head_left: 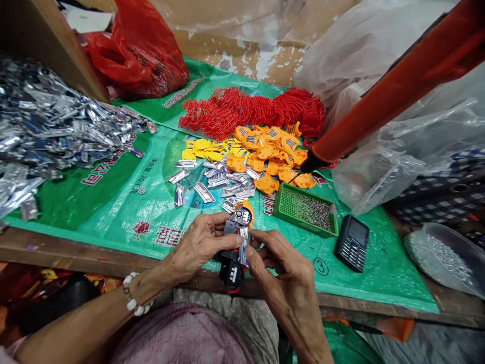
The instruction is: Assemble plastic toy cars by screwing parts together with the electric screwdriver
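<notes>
My left hand (200,242) is closed around a small black and red hand tool (233,253) held over the table's near edge. An orange tag (245,211) sits at the tool's top. My right hand (280,273) pinches a silver foil strip (244,245) against the tool. Just beyond lie loose silver strips (215,182), orange and yellow tags (265,154) and a heap of red plastic loops (250,108).
A green tray of small metal pins (306,208) and a black mobile phone (351,242) lie right of my hands. A large pile of silver strips (49,121) fills the left. A red bag (136,50), clear bags (379,167), an orange tube (397,86) and a bowl of pins (443,258) surround the green mat.
</notes>
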`<state>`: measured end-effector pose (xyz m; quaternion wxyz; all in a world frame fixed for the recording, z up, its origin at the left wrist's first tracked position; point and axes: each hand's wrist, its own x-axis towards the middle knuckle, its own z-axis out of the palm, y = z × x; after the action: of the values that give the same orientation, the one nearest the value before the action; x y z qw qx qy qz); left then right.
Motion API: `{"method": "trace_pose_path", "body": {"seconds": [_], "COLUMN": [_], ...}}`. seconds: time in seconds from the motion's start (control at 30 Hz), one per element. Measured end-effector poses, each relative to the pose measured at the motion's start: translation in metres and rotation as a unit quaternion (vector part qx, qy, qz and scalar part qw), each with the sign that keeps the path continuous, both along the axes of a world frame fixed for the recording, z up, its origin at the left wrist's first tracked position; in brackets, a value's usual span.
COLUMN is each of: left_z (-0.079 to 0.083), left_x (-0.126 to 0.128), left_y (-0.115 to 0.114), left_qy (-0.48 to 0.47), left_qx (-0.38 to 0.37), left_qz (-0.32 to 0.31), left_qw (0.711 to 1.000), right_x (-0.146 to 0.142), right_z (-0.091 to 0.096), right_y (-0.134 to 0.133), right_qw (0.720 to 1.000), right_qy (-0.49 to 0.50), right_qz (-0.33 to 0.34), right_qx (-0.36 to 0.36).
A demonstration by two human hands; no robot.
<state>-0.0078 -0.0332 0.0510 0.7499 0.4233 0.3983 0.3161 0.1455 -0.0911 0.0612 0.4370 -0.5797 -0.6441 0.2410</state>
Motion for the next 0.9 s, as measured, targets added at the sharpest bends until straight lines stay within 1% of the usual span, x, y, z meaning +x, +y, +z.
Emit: {"method": "trace_pose_path", "body": {"seconds": [0.07, 0.23, 0.37, 0.4, 0.43, 0.47, 0.53, 0.57, 0.6, 0.73, 0.8, 0.9], "left_z": [0.000, 0.001, -0.001, -0.001, -0.001, 0.000, 0.001, 0.002, 0.002, -0.001, -0.003, -0.004], "left_x": [0.002, 0.002, 0.002, 0.002, 0.003, 0.003, 0.004, 0.004, 0.004, 0.002, 0.001, 0.000], "left_y": [0.000, 0.000, -0.001, -0.001, -0.001, -0.001, -0.001, 0.000, -0.001, -0.002, -0.002, -0.003], "left_qy": [0.005, 0.005, 0.015, 0.024, 0.036, 0.048, 0.068, 0.071, 0.071, 0.070, 0.069, 0.062], "left_qx": [0.003, 0.006, 0.011, 0.017, 0.023, 0.028, 0.026, 0.022, 0.016, 0.011, 0.014, 0.010], "left_qz": [0.003, -0.017, -0.030, -0.030, -0.027, -0.020, -0.002, 0.006, 0.012, 0.025, 0.027, 0.020], "left_qw": [1.000, 1.000, 0.999, 0.999, 0.999, 0.998, 0.997, 0.997, 0.997, 0.997, 0.997, 0.998], "right_x": [0.000, -0.002, 0.000, 0.000, 0.000, -0.001, -0.001, 0.000, 0.001, 0.011, 0.015, 0.017], "right_z": [0.000, 0.001, 0.001, 0.000, -0.001, -0.003, -0.007, -0.009, -0.011, -0.015, -0.016, -0.018], "right_y": [0.000, -0.001, 0.001, 0.001, 0.000, 0.000, -0.004, -0.007, -0.010, -0.021, -0.024, -0.027], "right_qw": [1.000, 0.992, 0.973, 0.972, 0.977, 0.985, 0.996, 0.998, 0.998, 0.994, 0.995, 0.993], "right_qy": [0.012, 0.069, 0.152, 0.155, 0.143, 0.120, 0.074, 0.065, 0.064, 0.067, 0.030, -0.053], "right_qz": [-0.010, -0.074, -0.078, -0.079, -0.077, -0.070, -0.042, -0.023, -0.003, 0.075, 0.099, 0.089], "right_qx": [-0.019, -0.069, -0.158, -0.157, -0.140, -0.106, -0.034, -0.015, -0.013, -0.046, -0.015, 0.061]}}
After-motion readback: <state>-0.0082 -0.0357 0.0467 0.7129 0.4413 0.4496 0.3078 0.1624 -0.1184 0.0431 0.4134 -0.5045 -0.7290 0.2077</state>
